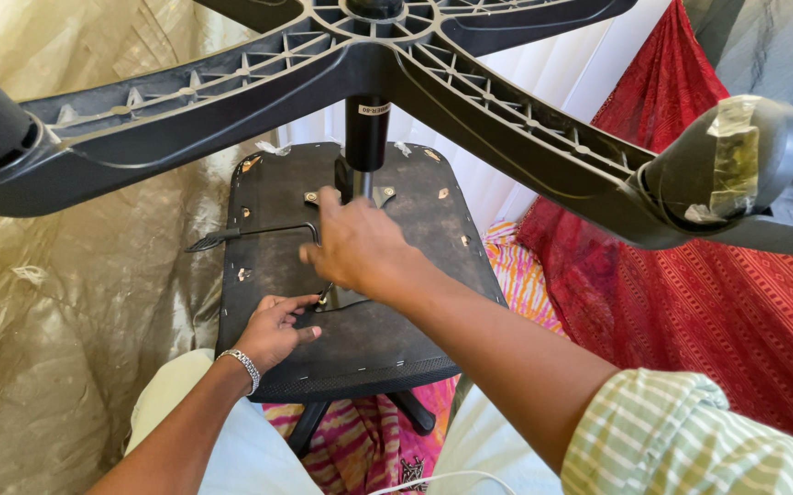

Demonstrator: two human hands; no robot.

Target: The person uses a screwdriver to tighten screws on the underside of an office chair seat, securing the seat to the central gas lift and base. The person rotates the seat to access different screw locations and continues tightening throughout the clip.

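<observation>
An office chair lies upside down before me. Its black seat underside [396,330] faces up, and the black star base [470,101] with the gas cylinder [366,133] rises toward the camera. My right hand [355,247] is at the mechanism plate at the foot of the cylinder, fingers closed around something there; what it grips is hidden. My left hand [273,332] rests on the seat underside, fingertips on a thin dark tool or rod [325,295] just under my right hand. A black adjustment lever [250,233] sticks out to the left.
A castor [736,165] with tape on it is at the right end of one base leg. A gold plastic sheet [76,302] hangs at the left, red patterned cloth [717,293] at the right, and a striped pink cloth [360,440] lies below the seat.
</observation>
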